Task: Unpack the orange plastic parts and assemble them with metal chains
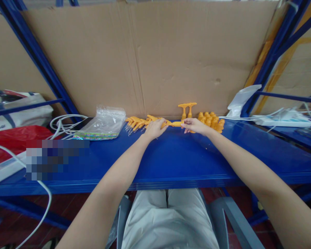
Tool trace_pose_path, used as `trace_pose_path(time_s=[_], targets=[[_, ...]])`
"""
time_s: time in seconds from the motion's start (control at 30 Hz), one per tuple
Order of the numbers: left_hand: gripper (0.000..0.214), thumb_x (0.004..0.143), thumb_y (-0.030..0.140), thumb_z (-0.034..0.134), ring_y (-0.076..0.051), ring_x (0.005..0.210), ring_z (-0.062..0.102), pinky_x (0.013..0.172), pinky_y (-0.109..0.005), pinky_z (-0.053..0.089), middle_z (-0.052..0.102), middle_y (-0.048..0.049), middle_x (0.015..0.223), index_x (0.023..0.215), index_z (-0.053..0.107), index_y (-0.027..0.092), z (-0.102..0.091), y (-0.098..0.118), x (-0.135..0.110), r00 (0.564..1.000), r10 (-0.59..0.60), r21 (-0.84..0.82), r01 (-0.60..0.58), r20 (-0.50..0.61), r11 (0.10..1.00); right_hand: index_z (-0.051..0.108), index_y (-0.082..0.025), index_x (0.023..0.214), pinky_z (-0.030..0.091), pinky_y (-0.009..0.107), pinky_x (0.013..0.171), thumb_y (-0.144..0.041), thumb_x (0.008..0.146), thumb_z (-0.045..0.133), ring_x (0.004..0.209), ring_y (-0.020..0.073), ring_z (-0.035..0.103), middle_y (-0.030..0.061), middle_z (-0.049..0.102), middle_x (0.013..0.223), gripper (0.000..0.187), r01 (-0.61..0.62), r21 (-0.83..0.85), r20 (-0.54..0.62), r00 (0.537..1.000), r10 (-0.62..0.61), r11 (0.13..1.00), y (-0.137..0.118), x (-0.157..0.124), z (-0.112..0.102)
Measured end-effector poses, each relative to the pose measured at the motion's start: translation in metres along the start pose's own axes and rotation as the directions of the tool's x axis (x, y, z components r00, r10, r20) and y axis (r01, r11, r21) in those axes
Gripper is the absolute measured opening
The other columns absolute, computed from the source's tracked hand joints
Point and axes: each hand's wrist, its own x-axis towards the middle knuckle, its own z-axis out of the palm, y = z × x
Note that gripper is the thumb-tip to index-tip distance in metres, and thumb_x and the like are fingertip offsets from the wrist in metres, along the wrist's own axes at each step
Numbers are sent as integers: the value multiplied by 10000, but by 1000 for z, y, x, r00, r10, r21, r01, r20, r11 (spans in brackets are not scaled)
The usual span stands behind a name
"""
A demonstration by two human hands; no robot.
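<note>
A slim orange-yellow plastic piece [176,123] lies level between my two hands, near the back of the blue table. Its left end is in the closed fingers of my left hand [155,128], which partly hide it. My right hand [195,125] pinches its right end with thumb and fingers. Beside my left hand is a pile of orange-yellow plastic parts [136,121] with wavy metal spirals [131,129] sticking out toward me. Behind my right hand stand two T-shaped orange-yellow handles [187,109]. Several upright orange-yellow parts [211,121] are grouped just to its right.
Clear plastic bags [106,121] lie left on the blue table [171,155]. White cables [59,124] and a red bag [18,140] are farther left. A cardboard panel [171,55] closes the back. A white power strip [285,120] sits at right.
</note>
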Motion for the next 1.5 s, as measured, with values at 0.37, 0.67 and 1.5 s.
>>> trace_pose_path(time_s=[0.37, 0.67, 1.5], targets=[[244, 979, 310, 551, -277, 1126, 692, 940, -393, 530, 738, -97, 1190, 1172, 643, 193, 2, -3, 1, 1000, 4, -7, -4, -3, 1000, 632, -164, 1103, 572, 182, 562, -172, 904, 700, 632, 110, 716, 91, 762, 1002, 211, -72, 12, -23, 997, 73, 997, -1, -2, 2], [247, 978, 328, 550, -267, 1122, 691, 946, -389, 536, 740, -89, 1185, 1166, 653, 204, 4, -6, 1, 1000, 16, -15, -16, -15, 1000, 639, -159, 1128, 611, 225, 623, -240, 914, 707, 662, 131, 727, 119, 764, 1039, 238, -45, -5, 3, 999, 45, 999, 9, 4, 0], [274, 968, 292, 516, -273, 1085, 661, 958, -399, 483, 673, -88, 1168, 1201, 644, 223, -8, 20, -1, 994, 101, 107, -104, 35, 989, 705, -171, 1216, 495, 499, 1070, -185, 932, 537, 1250, 284, 606, 159, 649, 1317, 330, 556, -637, 288, 815, -504, 535, 2, -3, 29]])
